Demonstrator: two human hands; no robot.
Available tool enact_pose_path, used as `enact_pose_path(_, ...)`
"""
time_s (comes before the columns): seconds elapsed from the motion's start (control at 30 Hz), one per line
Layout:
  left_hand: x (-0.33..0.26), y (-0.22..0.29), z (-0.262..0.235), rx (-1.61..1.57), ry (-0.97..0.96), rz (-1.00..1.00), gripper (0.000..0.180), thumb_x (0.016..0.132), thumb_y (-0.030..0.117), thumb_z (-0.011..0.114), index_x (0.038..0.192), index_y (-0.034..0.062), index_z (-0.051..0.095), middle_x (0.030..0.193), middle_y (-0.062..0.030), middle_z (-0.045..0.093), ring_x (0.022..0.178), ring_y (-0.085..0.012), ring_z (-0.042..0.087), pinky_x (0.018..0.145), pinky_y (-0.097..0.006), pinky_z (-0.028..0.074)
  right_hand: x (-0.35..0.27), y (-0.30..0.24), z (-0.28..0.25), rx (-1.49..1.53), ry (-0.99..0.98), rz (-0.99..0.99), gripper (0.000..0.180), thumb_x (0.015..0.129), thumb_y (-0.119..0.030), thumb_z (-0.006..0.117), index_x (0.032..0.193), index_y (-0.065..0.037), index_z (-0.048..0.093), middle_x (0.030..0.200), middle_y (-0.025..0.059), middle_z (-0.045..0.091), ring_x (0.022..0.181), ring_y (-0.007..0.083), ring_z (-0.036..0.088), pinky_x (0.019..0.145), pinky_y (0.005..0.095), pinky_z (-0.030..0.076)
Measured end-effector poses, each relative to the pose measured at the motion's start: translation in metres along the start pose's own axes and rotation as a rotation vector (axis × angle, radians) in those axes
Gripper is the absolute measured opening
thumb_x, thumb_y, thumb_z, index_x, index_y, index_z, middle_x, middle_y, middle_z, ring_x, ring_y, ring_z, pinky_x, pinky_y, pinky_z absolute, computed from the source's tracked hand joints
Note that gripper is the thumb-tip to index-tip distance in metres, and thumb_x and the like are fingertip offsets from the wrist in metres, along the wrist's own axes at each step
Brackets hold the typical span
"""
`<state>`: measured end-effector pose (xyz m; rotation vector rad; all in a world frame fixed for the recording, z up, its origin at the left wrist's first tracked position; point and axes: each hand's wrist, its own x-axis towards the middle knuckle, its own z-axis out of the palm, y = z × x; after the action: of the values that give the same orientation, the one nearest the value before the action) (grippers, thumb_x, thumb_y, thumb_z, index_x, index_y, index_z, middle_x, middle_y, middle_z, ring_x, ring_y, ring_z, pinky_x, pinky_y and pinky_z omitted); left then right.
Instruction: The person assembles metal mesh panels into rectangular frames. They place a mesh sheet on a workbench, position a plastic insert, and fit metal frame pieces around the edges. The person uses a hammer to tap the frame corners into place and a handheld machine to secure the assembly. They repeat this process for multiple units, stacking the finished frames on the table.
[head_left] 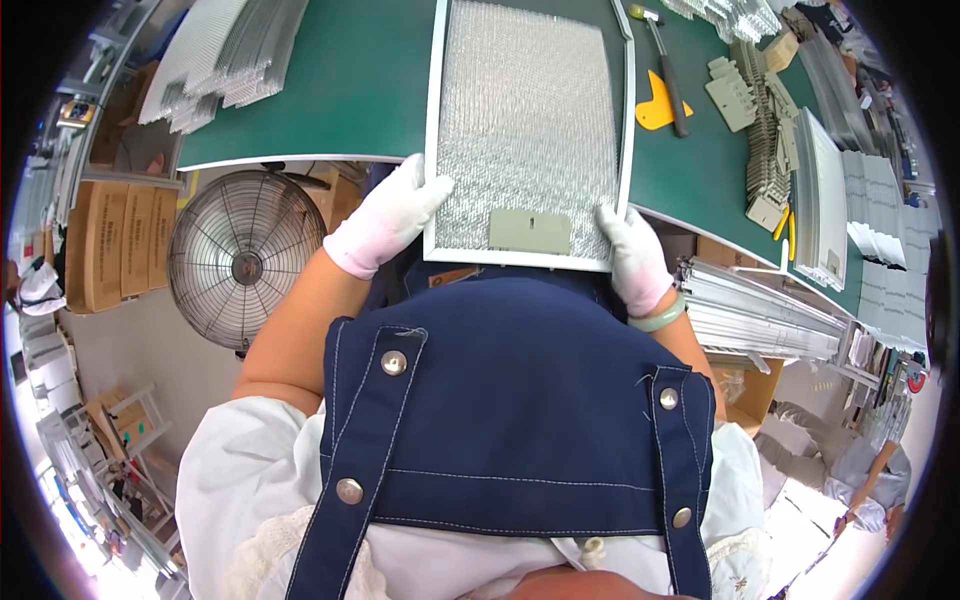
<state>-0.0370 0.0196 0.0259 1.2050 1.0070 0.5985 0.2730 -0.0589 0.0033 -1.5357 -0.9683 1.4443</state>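
Both gloved hands clamp a framed mesh filter panel (528, 130) at its near corners: left hand (388, 218) on the left corner, right hand (632, 255) on the right. The panel overhangs the near edge of the green worktop (350, 90). A hammer (664, 62) and yellow scraper (655, 108) lie just right of it.

shiny metal mesh filter (527, 120), white cloth gloves (388, 218), matt green tabletop (350, 80)

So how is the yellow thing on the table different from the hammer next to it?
The yellow scraper is flat, short and bright yellow; the hammer is long, thin and dark-handled with a pale head. The yellow scraper is wide and wedge-shaped, the hammer a straight stick. Both lie on the green table, untouched by the gloved hands.
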Motion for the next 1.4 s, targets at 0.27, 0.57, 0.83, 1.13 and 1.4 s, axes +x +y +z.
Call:
enact_pose_path(0.27, 0.015, 0.018, -0.016, -0.175, -0.052, 0.064, 0.036, 0.100, 0.022, 0.053, 0.123, -0.0063, 0.052, 0.111, -0.0091, 0.061, 0.101, -0.0154, 0.058, 0.093, -0.030, 0.047, -0.009, -0.024, 0.002, 0.170, -0.115, 0.016, 0.029, 0.099, -0.022, 0.055, 0.117, 0.001, 0.055, 0.096, -0.0001, 0.056, 0.084, 0.0079, 0.049, 0.078, 0.0255, 0.043)
enact_pose_path(0.57, 0.029, 0.032, -0.019, -0.282, -0.149, 0.088, 0.043, 0.100, 0.030, 0.055, 0.126, -0.0055, 0.054, 0.115, -0.0114, 0.064, 0.104, -0.0176, 0.061, 0.094, -0.031, 0.049, -0.008, -0.044, 0.011, 0.286, -0.056, -0.090, 0.043, 0.098, -0.019, 0.056, 0.131, 0.006, 0.043, 0.109, 0.0054, 0.056, 0.096, 0.0110, 0.053, 0.092, 0.0289, 0.045)
enact_pose_path(0.83, 0.055, 0.065, -0.032, -0.101, -0.066, 0.066, 0.045, 0.102, 0.036, 0.052, 0.127, -0.0019, 0.051, 0.117, -0.0084, 0.061, 0.106, -0.0139, 0.059, 0.097, -0.029, 0.047, -0.014, -0.059, 0.003, 0.193, -0.122, -0.189, 0.047, 0.096, -0.016, 0.059, 0.135, 0.004, 0.042, 0.116, 0.0043, 0.057, 0.101, 0.0095, 0.052, 0.094, 0.0279, 0.043)
enact_pose_path(1.13, 0.053, 0.133, -0.033, -0.151, -0.134, 0.210, 0.042, 0.101, 0.030, 0.055, 0.127, -0.0027, 0.057, 0.120, -0.0069, 0.064, 0.107, -0.0134, 0.060, 0.095, -0.028, 0.049, -0.018, -0.060, -0.001, 0.153, -0.190, -0.302, 0.051, 0.095, -0.016, 0.060, 0.139, 0.003, 0.040, 0.131, 0.0081, 0.055, 0.116, 0.0154, 0.052, 0.103, 0.0330, 0.040)
enact_pose_path(1.4, 0.046, 0.127, -0.028, -0.261, -0.115, 0.231, 0.041, 0.096, 0.025, 0.064, 0.125, -0.0037, 0.059, 0.118, -0.0111, 0.066, 0.105, -0.0178, 0.063, 0.094, -0.032, 0.051, -0.022, -0.067, -0.008, -0.020, -0.136, -0.404, 0.042, 0.098, -0.014, 0.056, 0.134, 0.003, 0.044, 0.124, 0.0063, 0.057, 0.109, 0.0123, 0.052, 0.100, 0.0306, 0.040)
